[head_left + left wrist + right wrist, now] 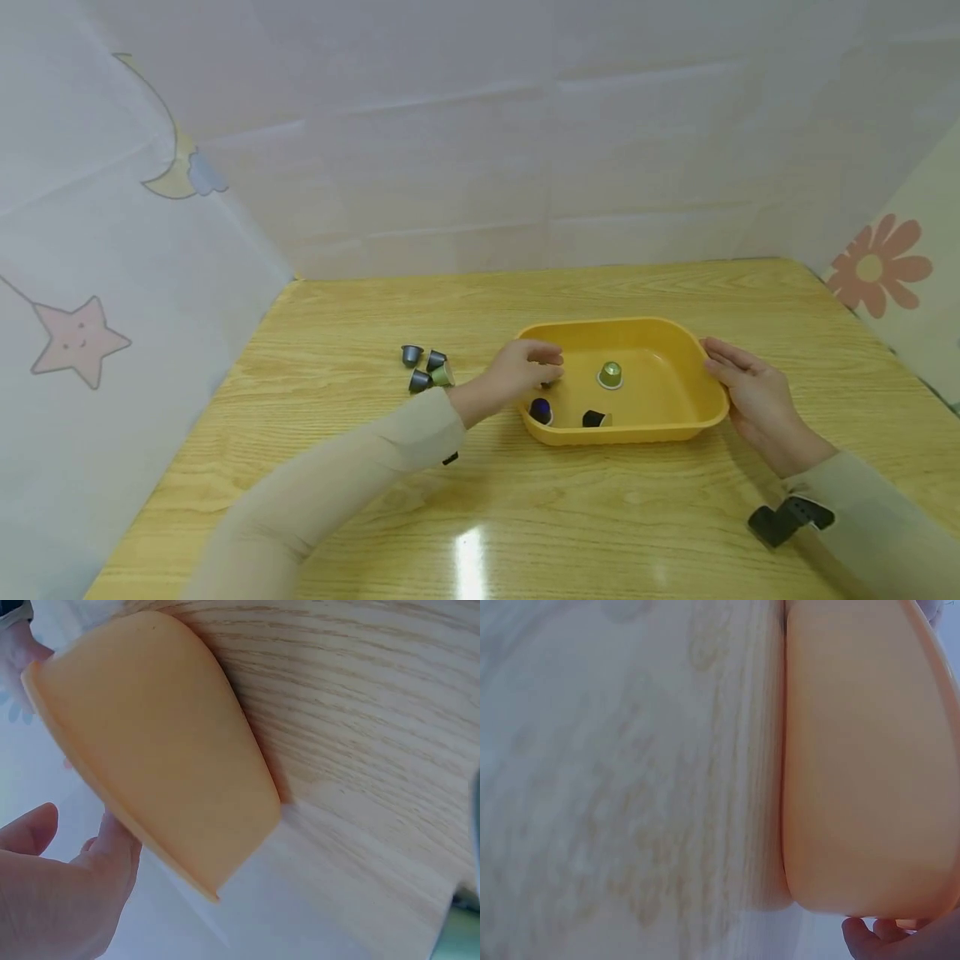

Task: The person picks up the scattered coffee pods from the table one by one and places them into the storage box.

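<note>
A yellow plastic basin (645, 434) stands on the wooden table. My left hand (519, 367) reaches over its left rim, fingers loosely bent and the thumb apart from them in the left wrist view. Just below these fingers a dark coffee capsule (546, 384) shows inside, mostly hidden. Also in the basin are a green coffee capsule (611, 374), a dark blue capsule (541, 410) and a black capsule (595, 418) lying on its side. Against the right end of the basin rests my right hand (757, 400), its fingers extended along the outside near the rim.
Left of the basin lies a small group of coffee capsules: several dark grey ones (412, 355) and a green one (442, 374). Patterned white sheets (450, 167) rise behind and beside the table (375, 308). A black wrist strap (787, 518) sits at the right cuff.
</note>
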Available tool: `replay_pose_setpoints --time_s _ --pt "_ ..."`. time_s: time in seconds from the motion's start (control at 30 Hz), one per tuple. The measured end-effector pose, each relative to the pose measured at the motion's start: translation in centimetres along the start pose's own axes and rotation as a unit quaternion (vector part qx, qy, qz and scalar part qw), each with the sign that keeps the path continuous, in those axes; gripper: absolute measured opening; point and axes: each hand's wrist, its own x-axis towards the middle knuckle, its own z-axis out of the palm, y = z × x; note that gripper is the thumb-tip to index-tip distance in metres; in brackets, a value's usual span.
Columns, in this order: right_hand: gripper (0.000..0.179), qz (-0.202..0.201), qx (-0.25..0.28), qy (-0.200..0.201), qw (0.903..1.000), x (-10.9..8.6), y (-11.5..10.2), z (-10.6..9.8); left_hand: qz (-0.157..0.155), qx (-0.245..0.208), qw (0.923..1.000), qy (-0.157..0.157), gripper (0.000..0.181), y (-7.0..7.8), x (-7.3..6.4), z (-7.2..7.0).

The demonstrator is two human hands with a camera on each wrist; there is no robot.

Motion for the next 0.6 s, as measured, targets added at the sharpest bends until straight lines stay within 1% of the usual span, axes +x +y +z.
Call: replay_pose_setpoints --time_s 0.07,0.17,0.33,0.47,0.6 --pt "0.022 -0.001 0.000 -0.001 1.0000 0.0 0.0 -0.1 0.004 0.002 1.0000 0.000 0.038 0.0 -0.4 -0.5" --pt "0.022 -0.001 -0.002 -0.003 1.0000 0.0 0.0 -0.2 0.010 -0.008 0.9999 0.003 0.038 0.0 -1.0 -1.3" --pt "0.023 0.000 -0.007 0.002 1.0000 0.1 0.2 -0.3 0.014 -0.011 0.9997 0.015 0.037 0.0 -1.9 -2.3" --pt "0.024 0.000 -0.008 0.001 1.0000 0.0 0.2 -0.3 0.015 -0.004 0.9994 0.030 0.037 0.1 -2.7 -2.9" --pt "0.023 -0.002 -0.005 -0.002 1.0000 0.0 0.2 -0.3 0.025 0.004 0.9986 0.047 0.038 -0.4 -3.1 -3.6"
